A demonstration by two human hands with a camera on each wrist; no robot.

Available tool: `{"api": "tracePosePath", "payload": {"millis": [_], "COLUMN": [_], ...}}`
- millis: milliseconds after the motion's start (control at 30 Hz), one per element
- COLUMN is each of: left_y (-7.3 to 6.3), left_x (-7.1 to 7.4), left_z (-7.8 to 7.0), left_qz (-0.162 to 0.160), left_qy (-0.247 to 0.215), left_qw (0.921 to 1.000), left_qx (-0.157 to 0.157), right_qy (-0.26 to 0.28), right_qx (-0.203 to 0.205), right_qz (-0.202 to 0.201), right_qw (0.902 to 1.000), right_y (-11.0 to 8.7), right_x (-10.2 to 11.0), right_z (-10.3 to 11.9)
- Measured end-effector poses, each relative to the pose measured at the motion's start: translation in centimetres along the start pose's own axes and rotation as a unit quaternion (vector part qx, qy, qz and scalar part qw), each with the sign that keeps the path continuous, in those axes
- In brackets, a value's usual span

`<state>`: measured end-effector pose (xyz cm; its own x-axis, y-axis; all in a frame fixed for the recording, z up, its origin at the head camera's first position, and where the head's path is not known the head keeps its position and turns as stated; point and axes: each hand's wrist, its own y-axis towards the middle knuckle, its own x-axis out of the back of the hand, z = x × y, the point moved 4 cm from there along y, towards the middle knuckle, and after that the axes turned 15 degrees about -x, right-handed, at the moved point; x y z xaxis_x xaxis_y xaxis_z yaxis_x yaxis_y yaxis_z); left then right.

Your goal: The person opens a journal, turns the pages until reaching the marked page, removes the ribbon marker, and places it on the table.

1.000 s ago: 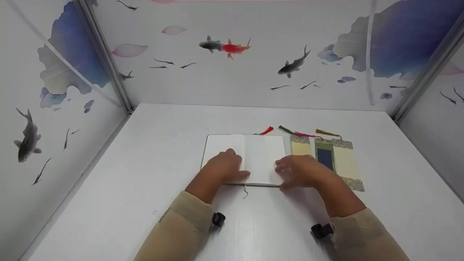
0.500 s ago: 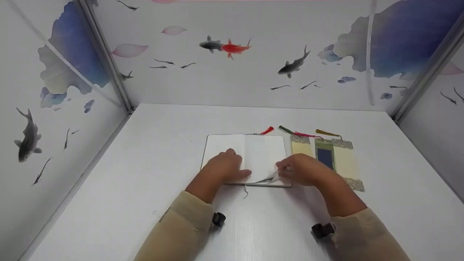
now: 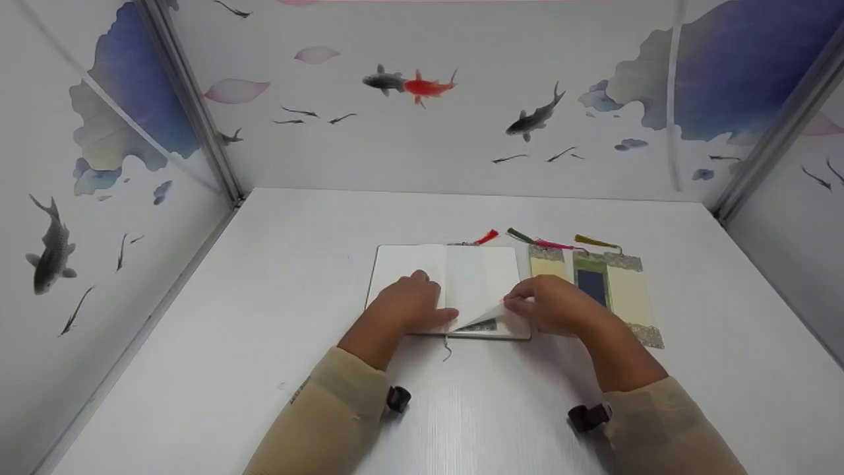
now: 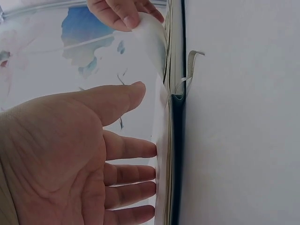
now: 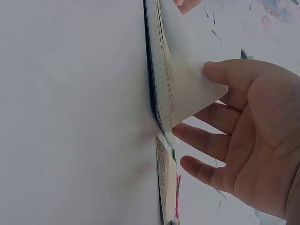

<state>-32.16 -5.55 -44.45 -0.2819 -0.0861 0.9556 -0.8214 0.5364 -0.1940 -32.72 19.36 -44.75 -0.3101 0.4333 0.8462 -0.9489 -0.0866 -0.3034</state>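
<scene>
An open notebook [image 3: 467, 274] with blank white pages lies on the table, its thin ribbon [image 3: 447, 351] trailing past the near edge. On the left page, my left hand [image 3: 410, 305] rests its fingertips, fingers extended and thumb toward the fold. My right hand [image 3: 554, 305] pinches the near outer corner of a right-hand page [image 5: 190, 89] between thumb and forefinger. That page corner is raised and bent back. Beneath it shows a dark printed strip [image 3: 480, 325], mostly covered by the page. The left wrist view shows the notebook's dark blue cover [image 4: 177, 140] edge-on.
Right of the notebook lie a cream bookmark [image 3: 546, 264], a green one with a navy panel [image 3: 590, 287] and a wider cream one with glittery ends [image 3: 626, 287]. Their tassels point away. A red tassel [image 3: 486, 237] sticks out behind the notebook. Printed walls [image 3: 448, 145] enclose the table.
My right hand has gone from the page's outer edge to pinching its corner and lifting it, uncovering the dark printed strip. My left hand stays in place.
</scene>
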Motion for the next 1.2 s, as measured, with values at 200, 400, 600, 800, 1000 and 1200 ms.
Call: {"api": "tracePosePath", "payload": {"millis": [200, 400, 600, 800, 1000, 1200], "left_y": [0.0, 0.2, 0.3, 0.4, 0.6, 0.9], "left_x": [-0.1, -0.2, -0.2, -0.2, 0.0, 0.4], "left_z": [-0.1, -0.4, -0.7, -0.5, -0.4, -0.3], "left_qz": [0.0, -0.01, -0.027, -0.055, -0.071, -0.106], "left_qy": [-0.015, -0.018, -0.034, -0.044, -0.06, -0.062], "left_qw": [0.9999, 0.9998, 0.999, 0.9975, 0.9957, 0.9924], "left_qx": [0.009, 0.006, -0.001, -0.006, -0.001, -0.004], "right_qy": [0.018, 0.053, 0.063, 0.072, 0.077, 0.058], "right_qx": [-0.002, 0.039, 0.134, 0.168, 0.134, 0.062], "right_qz": [-0.021, -0.094, -0.17, -0.197, -0.192, -0.143], "right_qw": [0.9996, 0.9934, 0.9743, 0.9632, 0.9692, 0.9861], "right_y": [0.0, -0.6, -1.6, -1.9, -1.6, -0.8], "right_x": [0.2, 0.9, 1.2, 1.2, 1.4, 1.3], "right_z": [0.3, 1.3, 2.7, 3.1, 2.8, 1.9]}}
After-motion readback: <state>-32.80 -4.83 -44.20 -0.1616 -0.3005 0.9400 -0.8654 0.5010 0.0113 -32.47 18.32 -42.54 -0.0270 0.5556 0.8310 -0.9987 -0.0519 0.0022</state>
